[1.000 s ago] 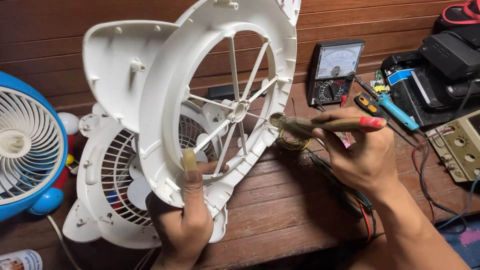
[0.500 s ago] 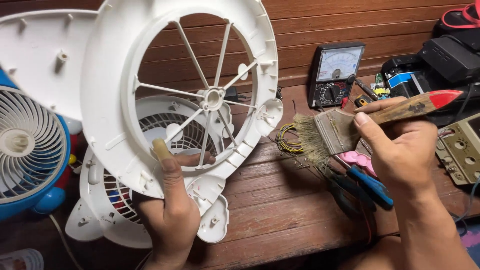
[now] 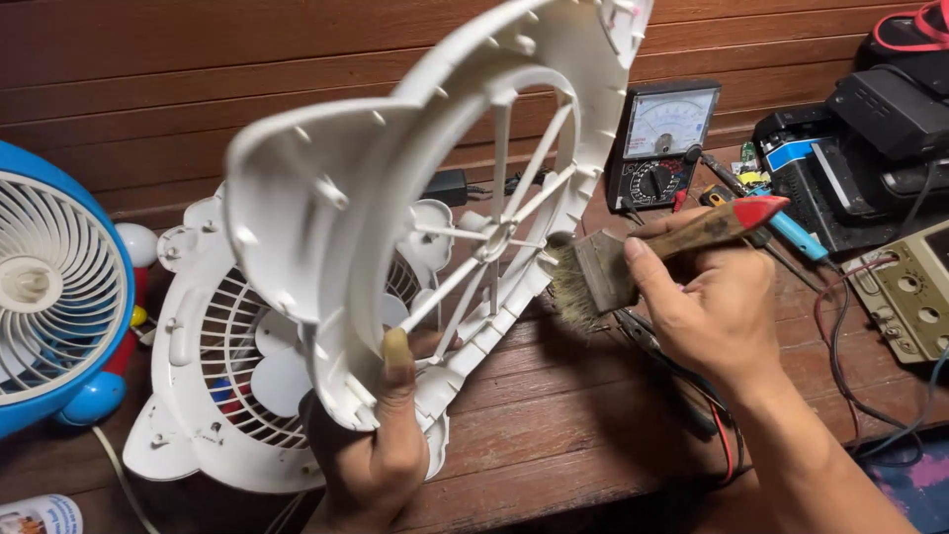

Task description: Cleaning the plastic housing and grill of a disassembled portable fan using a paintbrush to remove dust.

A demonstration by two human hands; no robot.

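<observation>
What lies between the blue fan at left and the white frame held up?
In the head view, a white fan housing with a grille lies on the table between the blue fan and the white frame.

Repair workshop, analog multimeter (image 3: 663,141), screwdrivers (image 3: 761,206), wooden workbench (image 3: 554,435), dismantled fans (image 3: 227,396)

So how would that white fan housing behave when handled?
The white fan housing probably feels light: the left hand alone holds it up by its rim. Its moulded plastic looks stiff. The thin spokes may be fragile.
</observation>
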